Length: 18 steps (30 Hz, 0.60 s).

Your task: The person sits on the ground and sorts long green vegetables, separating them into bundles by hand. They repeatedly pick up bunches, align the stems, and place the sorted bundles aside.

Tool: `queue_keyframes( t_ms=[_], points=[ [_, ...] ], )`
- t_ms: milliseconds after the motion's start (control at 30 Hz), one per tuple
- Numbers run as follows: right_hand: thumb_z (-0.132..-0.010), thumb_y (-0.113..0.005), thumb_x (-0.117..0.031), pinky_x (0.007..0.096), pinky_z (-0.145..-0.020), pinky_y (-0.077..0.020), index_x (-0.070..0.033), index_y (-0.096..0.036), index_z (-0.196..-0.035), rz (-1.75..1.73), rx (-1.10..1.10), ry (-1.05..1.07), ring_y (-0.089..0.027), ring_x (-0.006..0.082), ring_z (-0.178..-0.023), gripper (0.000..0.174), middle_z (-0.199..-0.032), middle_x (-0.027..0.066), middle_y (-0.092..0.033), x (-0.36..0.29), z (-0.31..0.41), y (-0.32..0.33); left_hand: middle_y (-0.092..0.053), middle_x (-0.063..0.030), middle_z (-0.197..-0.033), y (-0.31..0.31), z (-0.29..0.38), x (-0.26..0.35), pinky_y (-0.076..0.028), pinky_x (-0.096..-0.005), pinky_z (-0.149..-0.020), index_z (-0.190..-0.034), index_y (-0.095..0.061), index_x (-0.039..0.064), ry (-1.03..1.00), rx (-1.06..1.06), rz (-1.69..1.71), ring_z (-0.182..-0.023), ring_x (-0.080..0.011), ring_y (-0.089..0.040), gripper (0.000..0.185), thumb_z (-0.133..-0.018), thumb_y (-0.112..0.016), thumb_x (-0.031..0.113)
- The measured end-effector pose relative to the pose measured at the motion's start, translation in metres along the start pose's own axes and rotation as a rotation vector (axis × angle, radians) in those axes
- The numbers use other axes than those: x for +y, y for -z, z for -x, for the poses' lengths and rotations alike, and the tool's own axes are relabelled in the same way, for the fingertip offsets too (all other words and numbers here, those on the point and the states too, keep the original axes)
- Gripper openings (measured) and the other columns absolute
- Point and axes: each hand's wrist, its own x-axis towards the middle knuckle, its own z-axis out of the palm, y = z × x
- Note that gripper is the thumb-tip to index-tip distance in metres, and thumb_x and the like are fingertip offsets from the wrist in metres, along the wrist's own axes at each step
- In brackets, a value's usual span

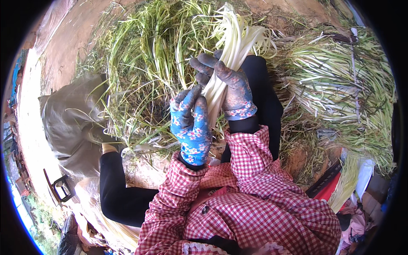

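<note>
My right hand, in a blue flowered work glove with a dirty palm, is closed around a bundle of pale leafy stalks. The bundle's loose tips fan out above the hand and its lower ends hang between both hands. My left hand, in a matching glove, is raised at the bundle's left side with its fingers bent. Its fingertips are close to the stalks; whether they pinch any, I cannot tell. A loose heap of long green leaves lies beyond my hands.
A large pile of green and white leaves, crossed by a pale strip, lies on the right. At the left are a grey-brown plastic sheet and a dark handled object. More pale stalks lie at the lower right, beside red material.
</note>
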Motion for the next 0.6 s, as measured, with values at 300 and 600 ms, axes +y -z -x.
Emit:
queue_keyframes(
  t_ms=[300,600],
  points=[
    [-0.084,-0.067,-0.021,0.0319,-0.068,-0.0544,0.002,-0.058,-0.105,-0.295,-0.031,-0.058,-0.062,0.0249,-0.092,0.033,-0.104,0.0159,-0.063,-0.014,0.009,0.017,-0.055,-0.0140,-0.116,-0.006,0.003,0.006,-0.035,-0.0351,-0.100,-0.110,-0.058,-0.004,0.251,-0.187,0.273,-0.110,-0.0219,-0.051,0.026,-0.092,-0.048,0.013],
    [-0.080,-0.072,-0.021,0.0270,-0.067,-0.0452,-0.011,-0.045,-0.126,-0.788,-0.442,0.208,-0.056,0.0084,-0.074,0.055,-0.097,-0.0032,-0.063,-0.026,-0.002,0.013,-0.066,-0.0180,-0.100,0.025,-0.058,-0.135,-0.049,-0.0365,-0.082,-0.109,-0.061,0.000,0.453,-0.281,-0.817,-0.092,-0.0285,-0.063,0.037,-0.082,-0.065,0.026]
  ],
)
